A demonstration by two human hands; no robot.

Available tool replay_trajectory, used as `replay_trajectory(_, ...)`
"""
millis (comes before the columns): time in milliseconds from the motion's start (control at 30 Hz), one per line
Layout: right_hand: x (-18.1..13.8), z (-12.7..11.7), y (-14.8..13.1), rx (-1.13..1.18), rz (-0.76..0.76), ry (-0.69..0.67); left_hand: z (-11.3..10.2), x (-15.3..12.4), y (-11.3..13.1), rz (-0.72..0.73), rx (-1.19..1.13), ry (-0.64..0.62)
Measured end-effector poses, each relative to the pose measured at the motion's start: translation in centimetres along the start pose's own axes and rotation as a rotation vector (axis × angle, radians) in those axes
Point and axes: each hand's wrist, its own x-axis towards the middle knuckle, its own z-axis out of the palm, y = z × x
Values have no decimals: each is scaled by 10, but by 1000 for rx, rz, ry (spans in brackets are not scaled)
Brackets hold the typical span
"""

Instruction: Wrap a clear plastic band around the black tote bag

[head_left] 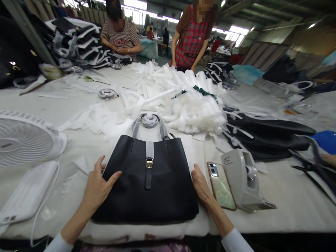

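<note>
The fan (28, 140) runs off the left edge, the scissors (316, 168) off the right; the bag (147, 203) hides its own back, its buckle's (149, 163) mark is too small to read, distant workers (150, 34) blur

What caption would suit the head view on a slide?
Left hand and right hand touch opposite sides of a black bag, near a phone.

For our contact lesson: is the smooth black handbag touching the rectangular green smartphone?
Apart: head view shows white tabletop and right hand between handbag and smartphone.
</note>
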Motion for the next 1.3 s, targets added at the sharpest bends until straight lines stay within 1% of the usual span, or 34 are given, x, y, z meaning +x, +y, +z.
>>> replay_trajectory(67, -9, -3, 3, 77, -1, -62, -4, -4, 1, -30, -85, -58)
replay_trajectory(133, -19, -5, 3, 106, 35, -129, -8, -8, 1, -63, -146, -88)
replay_trajectory(200, -25, -6, 0, 100, 86, -167, -9, -10, 1, -83, -149, -71)
replay_trajectory(267, -27, -3, -3, 54, 124, -169, -9, -12, 1, -79, -97, -17)
replay_trajectory(367, -23, 3, -5, -66, 115, -106, -7, -13, 2, -65, -34, 33)
replay_trajectory(467, -22, 9, -1, -194, 24, -3, -7, -14, 2, -56, -16, 48)
replay_trajectory(567, -28, 14, 4, -371, -60, 88, -8, -15, 4, -56, -4, 88)
replay_trajectory(667, -35, 16, 7, -584, -107, 148, -9, -14, 4, -67, -34, 58)
replay_trajectory(767, -37, 15, 5, -715, -179, 188, -10, -13, 6, -77, -25, 11)
replay_trajectory(900, -35, 12, 1, -782, -257, 210, -12, -12, 11, -57, 28, 19)
replay_trajectory(967, -35, 11, 1, -795, -271, 212, -12, -12, 13, -38, 57, 26)
replay_trajectory(1133, -37, 15, 5, -787, -219, 182, -8, -10, 10, 7, 135, 69)
replay_trajectory(1300, -37, 17, 6, -736, -212, 212, -4, -11, 5, 59, 178, 71)
